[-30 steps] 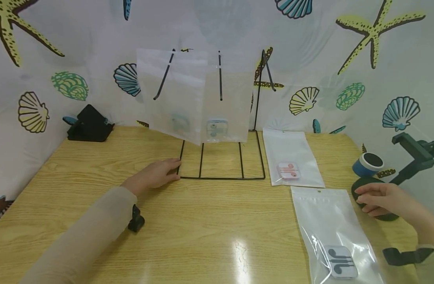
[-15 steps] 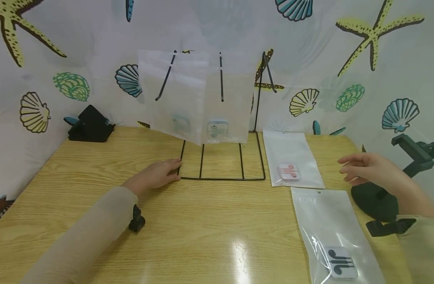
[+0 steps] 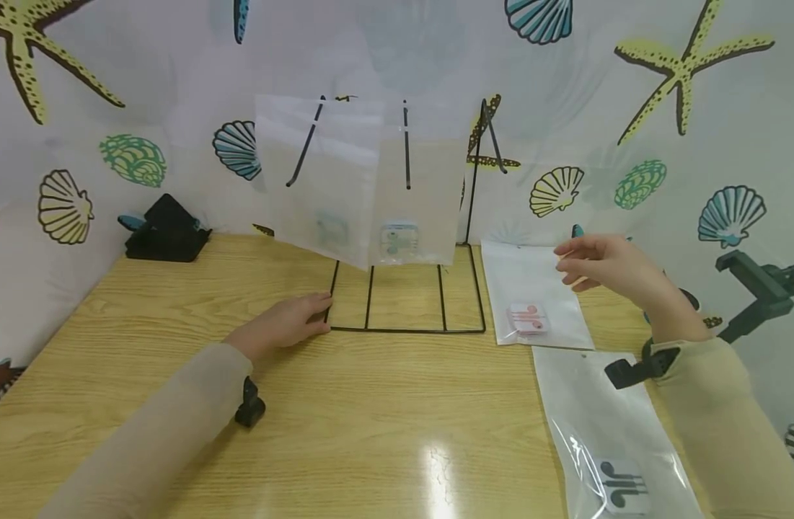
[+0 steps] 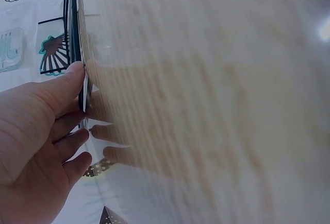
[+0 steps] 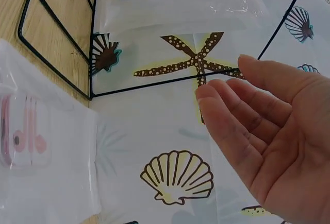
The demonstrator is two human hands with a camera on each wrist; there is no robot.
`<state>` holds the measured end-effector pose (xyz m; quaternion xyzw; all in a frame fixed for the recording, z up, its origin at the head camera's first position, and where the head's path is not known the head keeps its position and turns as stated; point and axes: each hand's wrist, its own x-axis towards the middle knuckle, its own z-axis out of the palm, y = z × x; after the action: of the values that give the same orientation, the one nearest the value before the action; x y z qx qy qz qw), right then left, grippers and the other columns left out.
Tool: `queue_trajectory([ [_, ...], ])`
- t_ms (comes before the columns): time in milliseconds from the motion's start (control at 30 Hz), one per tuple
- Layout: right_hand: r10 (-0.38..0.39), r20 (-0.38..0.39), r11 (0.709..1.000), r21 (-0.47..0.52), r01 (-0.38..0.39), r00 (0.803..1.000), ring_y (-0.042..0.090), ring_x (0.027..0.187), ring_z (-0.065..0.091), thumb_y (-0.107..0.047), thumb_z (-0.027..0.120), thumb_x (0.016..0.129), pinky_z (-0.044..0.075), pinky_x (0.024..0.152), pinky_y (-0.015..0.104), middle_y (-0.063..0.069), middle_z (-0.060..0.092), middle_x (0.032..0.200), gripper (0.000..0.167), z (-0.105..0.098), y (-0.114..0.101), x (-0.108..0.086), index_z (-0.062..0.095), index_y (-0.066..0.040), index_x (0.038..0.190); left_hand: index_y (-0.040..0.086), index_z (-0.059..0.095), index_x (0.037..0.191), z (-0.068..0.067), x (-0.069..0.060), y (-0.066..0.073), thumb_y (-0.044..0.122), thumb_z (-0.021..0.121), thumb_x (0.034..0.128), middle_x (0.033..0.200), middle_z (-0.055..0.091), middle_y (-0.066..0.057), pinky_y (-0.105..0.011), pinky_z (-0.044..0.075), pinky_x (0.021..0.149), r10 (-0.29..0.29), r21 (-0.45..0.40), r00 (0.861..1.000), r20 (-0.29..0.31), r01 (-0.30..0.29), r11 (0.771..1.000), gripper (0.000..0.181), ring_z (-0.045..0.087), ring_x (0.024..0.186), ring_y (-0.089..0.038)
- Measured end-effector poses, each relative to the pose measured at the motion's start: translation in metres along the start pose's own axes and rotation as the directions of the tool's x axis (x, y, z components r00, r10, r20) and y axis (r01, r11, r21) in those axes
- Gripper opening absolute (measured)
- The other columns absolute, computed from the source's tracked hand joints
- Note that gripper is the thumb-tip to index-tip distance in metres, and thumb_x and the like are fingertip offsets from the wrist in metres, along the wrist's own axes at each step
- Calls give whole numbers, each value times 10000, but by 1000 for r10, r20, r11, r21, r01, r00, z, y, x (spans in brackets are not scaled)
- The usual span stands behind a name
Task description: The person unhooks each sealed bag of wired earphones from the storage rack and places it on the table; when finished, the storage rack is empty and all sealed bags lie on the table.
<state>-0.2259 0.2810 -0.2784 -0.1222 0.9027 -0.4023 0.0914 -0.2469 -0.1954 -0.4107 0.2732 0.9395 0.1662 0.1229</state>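
A black wire rack (image 3: 406,331) stands at the back of the table. Two translucent bags hang on its hooks, the left bag (image 3: 319,180) and the right bag (image 3: 416,173), each with a small earphone case low inside. The left hand (image 3: 283,324) touches the left front corner of the rack's base. Fingers relaxed and holding nothing, the right hand (image 3: 607,267) hovers over the upper right of a white bag (image 3: 507,274) with a pink earphone case (image 3: 528,318). In the right wrist view the right hand (image 5: 278,126) shows an empty palm.
A larger bag (image 3: 585,389) with dark earphones lies at the right front, partly under the right forearm. A dark stand (image 3: 763,288) is at the far right, with a round blue-and-white object largely hidden by the arm. A black object (image 3: 166,234) sits at the back left.
The right hand has moved left and toward the back, from beside the dark stand to above the pink-case bag. The left hand has stayed at the rack's corner.
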Motion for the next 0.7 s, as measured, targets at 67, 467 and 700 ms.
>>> queue_trajectory([
  [67,-13,-25,1000,12,14,1000,215,832,638,-218,577,930,538,709,311,190,613,1055,383,4,-6,10,519,30,1216,-57,290,1409,0,0,0,243,538,949,1453,252,-219,-497,256,1032,5,3,1000,-6,-5,1000,603,236,1317,-372],
  [467,-59,-176,988,133,84,983,181,792,633,-174,604,911,542,678,306,188,600,1048,317,27,-42,56,566,18,1161,-65,291,1405,-1,0,3,233,540,948,1449,256,-228,-500,257,1030,6,11,1000,0,-6,1000,599,238,1315,-378],
  [700,-72,-229,977,180,114,971,228,865,613,-170,602,912,539,680,293,152,596,1072,332,41,-56,78,563,2,1194,-69,285,1406,-2,-1,5,230,528,955,1453,242,-232,-503,249,1033,-3,15,1000,14,3,1000,593,229,1316,-384],
])
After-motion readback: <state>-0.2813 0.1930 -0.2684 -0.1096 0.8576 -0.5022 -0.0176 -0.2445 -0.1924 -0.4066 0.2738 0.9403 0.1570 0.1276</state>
